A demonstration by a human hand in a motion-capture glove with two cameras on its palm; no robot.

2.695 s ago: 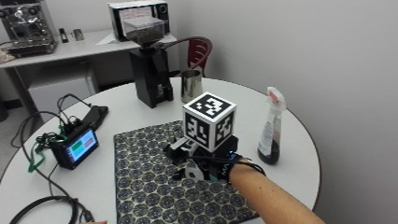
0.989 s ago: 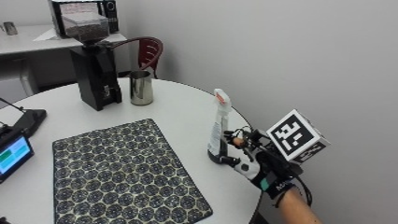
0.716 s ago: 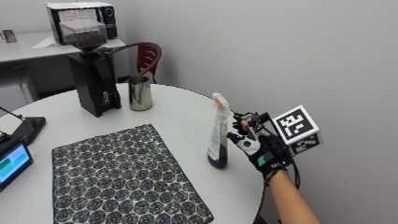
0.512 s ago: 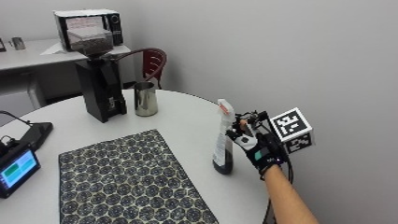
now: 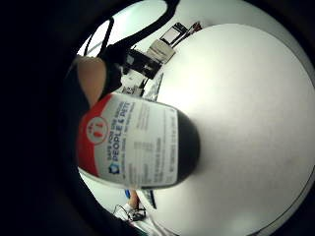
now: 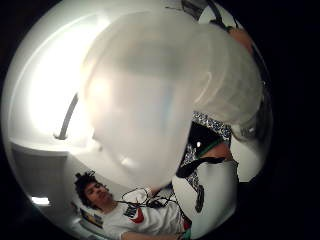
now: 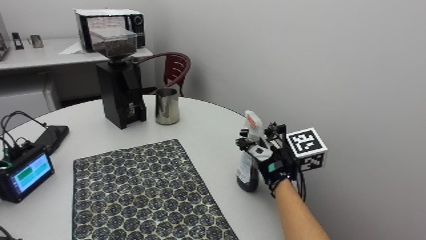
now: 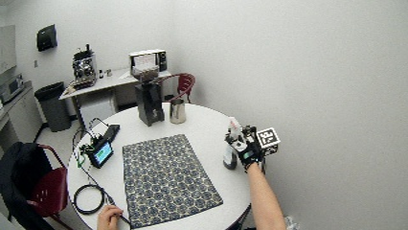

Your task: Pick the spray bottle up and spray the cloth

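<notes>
The spray bottle (image 7: 247, 161), with a white trigger head and a dark base, stands upright on the round white table (image 7: 200, 125) near its right edge. My gloved right hand (image 7: 269, 162) is at the bottle from the right, fingers curled round its neck just below the head. The bottle's red and white label (image 5: 138, 147) fills the little finger side palm view, and its pale head (image 6: 165, 100) fills the thumb side view. The dark patterned cloth (image 7: 143, 195) lies flat to the left of the bottle, apart from it. The wide view shows the bottle (image 8: 229, 152), hand (image 8: 247, 149) and cloth (image 8: 165, 177) the same way.
A black coffee grinder (image 7: 120, 95) and a metal cup (image 7: 167, 106) stand at the table's far side. A small screen device (image 7: 23, 175) with cables sits at the left edge. A red chair (image 7: 174, 70) stands behind the table. A bare left hand (image 8: 109, 218) rests near the front edge.
My hand left the cloth, moved right to the bottle and curled its fingers round the neck. The outside camera shifted too. The bottle still stands on the table.
</notes>
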